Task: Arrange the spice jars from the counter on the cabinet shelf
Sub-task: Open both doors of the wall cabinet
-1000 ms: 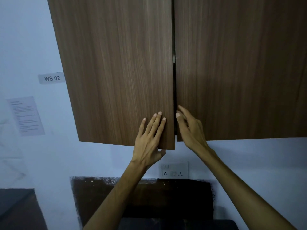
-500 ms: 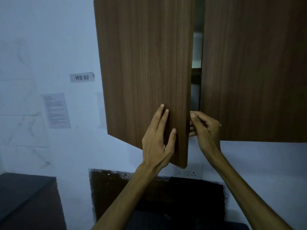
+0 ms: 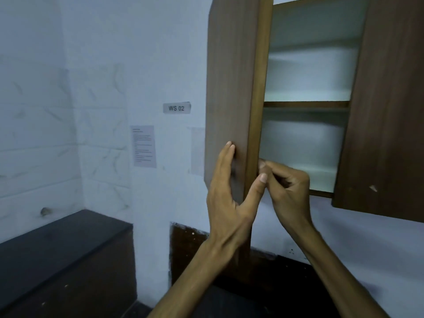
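Dim white wall (image 3: 91,65) carries a paper notice (image 3: 144,146).

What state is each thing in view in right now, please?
Left brown wooden cabinet door: swung wide open.
Right brown wooden cabinet door: covers its side; closure unclear.
White cabinet shelves: exposed, no jars visible.
Left hand: fingers flat on left door.
Right hand: fingers curled at that door's edge; grip unclear.
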